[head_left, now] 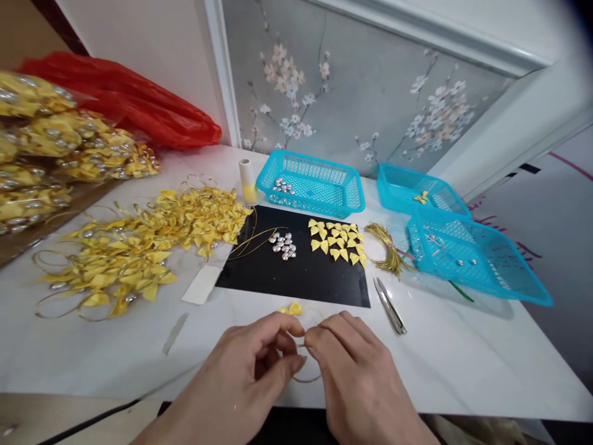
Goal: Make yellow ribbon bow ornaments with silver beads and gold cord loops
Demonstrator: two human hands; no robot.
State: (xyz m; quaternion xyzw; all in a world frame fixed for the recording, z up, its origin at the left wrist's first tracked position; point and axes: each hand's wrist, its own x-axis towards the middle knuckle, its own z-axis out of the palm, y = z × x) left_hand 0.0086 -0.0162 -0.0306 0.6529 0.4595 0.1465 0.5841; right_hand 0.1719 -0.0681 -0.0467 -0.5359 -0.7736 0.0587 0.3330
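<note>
My left hand [252, 364] and my right hand [352, 364] meet near the table's front edge, both with fingers pinched on a thin gold cord loop [308, 377]. A small yellow ribbon bow [291, 308] sits just above the fingertips, attached to or lying by the cord; I cannot tell which. Beyond the hands lies a black mat [301, 275] bearing a cluster of silver beads [282, 244] and a group of yellow bows [338, 241].
A heap of finished yellow bows with gold loops [139, 247] covers the left. Bags of bows [46, 148] and a red plastic bag [139, 105] sit far left. Three turquoise baskets [312, 182] [417, 188] [472, 256], gold cords [384, 247], snips [390, 306] and a glue tube [248, 181] stand around.
</note>
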